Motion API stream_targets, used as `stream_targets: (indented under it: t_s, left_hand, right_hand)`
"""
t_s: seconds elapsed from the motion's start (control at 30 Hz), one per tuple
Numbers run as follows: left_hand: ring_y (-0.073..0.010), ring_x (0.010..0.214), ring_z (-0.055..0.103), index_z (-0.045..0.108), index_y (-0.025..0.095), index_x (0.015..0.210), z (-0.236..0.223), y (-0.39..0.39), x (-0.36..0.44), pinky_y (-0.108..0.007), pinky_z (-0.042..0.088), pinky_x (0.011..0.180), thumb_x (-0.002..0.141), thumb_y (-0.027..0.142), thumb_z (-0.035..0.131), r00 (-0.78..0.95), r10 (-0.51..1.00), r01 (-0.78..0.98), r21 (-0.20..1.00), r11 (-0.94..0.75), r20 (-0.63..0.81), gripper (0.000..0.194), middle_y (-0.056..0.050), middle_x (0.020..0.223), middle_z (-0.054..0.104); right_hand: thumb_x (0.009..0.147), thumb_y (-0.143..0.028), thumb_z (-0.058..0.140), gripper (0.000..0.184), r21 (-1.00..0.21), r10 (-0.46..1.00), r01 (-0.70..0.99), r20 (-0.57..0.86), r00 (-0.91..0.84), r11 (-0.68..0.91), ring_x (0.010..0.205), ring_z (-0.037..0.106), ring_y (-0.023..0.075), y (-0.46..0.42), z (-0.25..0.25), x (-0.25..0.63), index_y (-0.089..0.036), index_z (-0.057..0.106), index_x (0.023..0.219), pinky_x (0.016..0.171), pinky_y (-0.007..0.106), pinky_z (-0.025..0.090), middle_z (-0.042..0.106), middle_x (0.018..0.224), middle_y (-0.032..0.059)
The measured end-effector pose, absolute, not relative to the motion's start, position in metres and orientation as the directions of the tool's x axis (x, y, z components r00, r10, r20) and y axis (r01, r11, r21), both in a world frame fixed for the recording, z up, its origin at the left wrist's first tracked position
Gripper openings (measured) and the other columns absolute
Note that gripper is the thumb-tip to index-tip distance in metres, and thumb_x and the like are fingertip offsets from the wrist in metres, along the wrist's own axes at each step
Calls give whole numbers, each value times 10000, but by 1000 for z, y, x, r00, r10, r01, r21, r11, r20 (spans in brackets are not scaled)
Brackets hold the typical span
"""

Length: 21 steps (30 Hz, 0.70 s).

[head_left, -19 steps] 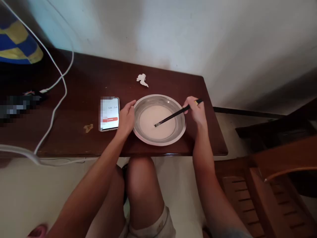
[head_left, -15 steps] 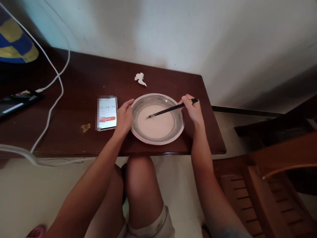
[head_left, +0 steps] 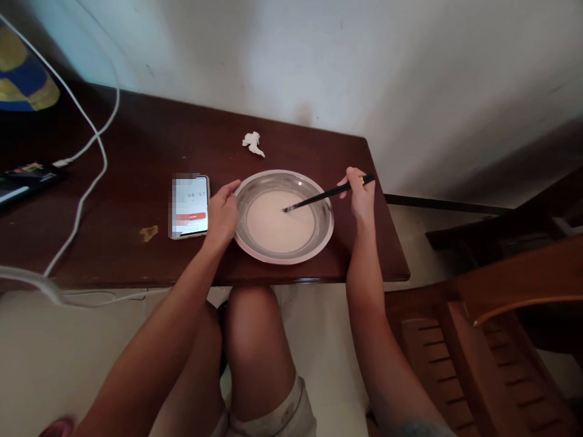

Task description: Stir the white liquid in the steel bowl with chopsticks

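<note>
A round metal bowl (head_left: 326, 229) with pale white batter (head_left: 279, 226) in it stands on a dark wooden table (head_left: 136, 194). My left hand (head_left: 222, 213) grips the bowl's left rim. My right hand (head_left: 359, 194) holds dark chopsticks (head_left: 325, 195) by their far end, to the right of the bowl. The chopstick tips dip into the batter near its upper middle.
A phone (head_left: 190, 206) with a lit screen lies just left of my left hand. A crumpled white tissue (head_left: 252, 143) sits behind the bowl. White cables (head_left: 86, 182) cross the table's left side. A wooden chair (head_left: 492, 352) stands at the right. My knees are under the table edge.
The chopstick tips have swept around in the batter, from the lower middle to the left and now the upper middle. My right hand shifted slightly right. My left hand kept its hold on the rim.
</note>
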<state>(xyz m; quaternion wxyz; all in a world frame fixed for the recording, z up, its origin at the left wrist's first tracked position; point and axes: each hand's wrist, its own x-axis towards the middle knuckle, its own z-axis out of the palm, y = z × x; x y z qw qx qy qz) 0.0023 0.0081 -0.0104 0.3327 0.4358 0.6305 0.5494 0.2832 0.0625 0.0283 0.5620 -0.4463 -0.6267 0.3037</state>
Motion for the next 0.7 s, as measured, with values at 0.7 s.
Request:
stream_targets:
  t_s: [0.7]
  left_hand:
    - [-250,1237,622,695,182,1194,-6,6,2,-451,428,1146,882,200,478,-397,917,227,972,53,43,380,-94,1289,697]
  right_hand:
    - [856,-651,575,513,-892,914,235,405,34,387,449,500,81,61,29,278,-215,603,588,534,256,442,541,497,-44]
